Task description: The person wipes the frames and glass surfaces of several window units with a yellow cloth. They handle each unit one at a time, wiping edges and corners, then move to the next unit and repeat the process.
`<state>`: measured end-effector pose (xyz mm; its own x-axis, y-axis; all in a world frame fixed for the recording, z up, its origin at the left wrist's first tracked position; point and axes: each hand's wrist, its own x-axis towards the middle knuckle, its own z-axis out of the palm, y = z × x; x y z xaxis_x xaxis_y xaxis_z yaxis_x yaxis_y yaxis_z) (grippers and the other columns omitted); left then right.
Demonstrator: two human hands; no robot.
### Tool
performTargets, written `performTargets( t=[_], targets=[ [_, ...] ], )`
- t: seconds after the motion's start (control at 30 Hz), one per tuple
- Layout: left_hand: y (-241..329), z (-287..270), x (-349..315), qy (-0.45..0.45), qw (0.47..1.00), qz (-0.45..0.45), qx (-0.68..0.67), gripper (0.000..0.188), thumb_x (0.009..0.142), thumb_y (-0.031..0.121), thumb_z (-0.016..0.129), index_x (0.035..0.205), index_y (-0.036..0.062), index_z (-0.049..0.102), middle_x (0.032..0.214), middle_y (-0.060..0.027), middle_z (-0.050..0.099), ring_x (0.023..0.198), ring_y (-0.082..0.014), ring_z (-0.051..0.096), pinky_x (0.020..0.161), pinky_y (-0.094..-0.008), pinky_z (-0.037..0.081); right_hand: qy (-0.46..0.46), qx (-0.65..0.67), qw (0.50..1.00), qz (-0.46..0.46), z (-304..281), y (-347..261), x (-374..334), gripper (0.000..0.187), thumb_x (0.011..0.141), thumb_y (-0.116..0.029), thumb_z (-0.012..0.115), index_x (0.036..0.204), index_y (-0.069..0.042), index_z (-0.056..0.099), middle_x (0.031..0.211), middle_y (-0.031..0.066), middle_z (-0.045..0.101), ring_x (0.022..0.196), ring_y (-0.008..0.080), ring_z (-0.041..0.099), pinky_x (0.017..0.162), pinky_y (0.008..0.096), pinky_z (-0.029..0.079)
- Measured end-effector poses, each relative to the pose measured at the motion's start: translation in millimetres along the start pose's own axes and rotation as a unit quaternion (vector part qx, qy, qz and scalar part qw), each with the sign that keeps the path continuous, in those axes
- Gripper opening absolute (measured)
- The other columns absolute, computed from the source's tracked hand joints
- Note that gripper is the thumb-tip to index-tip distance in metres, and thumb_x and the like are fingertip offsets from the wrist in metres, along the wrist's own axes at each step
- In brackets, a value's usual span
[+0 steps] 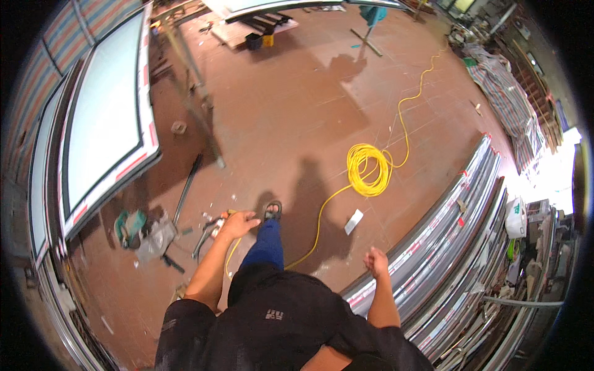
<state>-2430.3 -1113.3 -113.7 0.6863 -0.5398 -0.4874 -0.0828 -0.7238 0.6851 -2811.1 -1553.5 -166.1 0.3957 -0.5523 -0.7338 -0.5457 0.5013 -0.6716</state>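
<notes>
My left hand (241, 224) hangs over the floor beside my leg, its fingers loosely stretched and apart, with nothing in them. Below and left of it lie a few small tools and fittings (213, 230), too blurred to name singly. Farther left a green power tool (130, 227) rests on the floor next to a greyish translucent piece (158, 239). On the other side, my right hand (376, 262) is raised with its fingers curled in, and I see nothing in it. Closest to that hand is a stack of film-wrapped metal profiles (427, 260). A white flat piece (354, 221) lies on the floor ahead of it.
A coiled yellow cable (369, 170) lies on the red-brown tiled floor (278, 105), trailing forward and back toward my legs. Large framed glass panels (105, 117) lean at the left. A long dark bar (187, 188) is near them. Striped sheeting (507, 105) covers a pile at far right.
</notes>
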Motion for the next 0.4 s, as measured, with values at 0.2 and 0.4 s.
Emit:
performTargets(
  t=[0.2, 0.4],
  targets=[
    [72, -47, 226, -0.090, 0.978, -0.015, 0.187, 0.066, 0.091, 0.050, 0.071, 0.140, 0.0074, 0.063, 0.126, -0.0192, 0.071, 0.118, -0.0358, 0.068, 0.103, -0.0439, 0.051, 0.245, 0.254, 0.929, 0.108, -52, 20, 23, 0.048, 0.098, -0.042, 0.065, 0.125, -0.004, 0.054, 0.088, 0.0139, 0.064, 0.064, 0.0248, 0.062, 0.051, 0.0336, 0.049],
    [263, -78, 399, -0.179, 0.959, 0.143, 0.167, 0.066, 0.092, 0.050, 0.071, 0.142, 0.0080, 0.060, 0.128, -0.0204, 0.069, 0.118, -0.0384, 0.066, 0.100, -0.0459, 0.053, 0.278, 0.258, 0.913, 0.149, -23, 52, 53, 0.058, 0.103, -0.035, 0.059, 0.136, 0.010, 0.045, 0.123, 0.0239, 0.059, 0.099, 0.0353, 0.068, 0.078, 0.0445, 0.060]
  ],
)
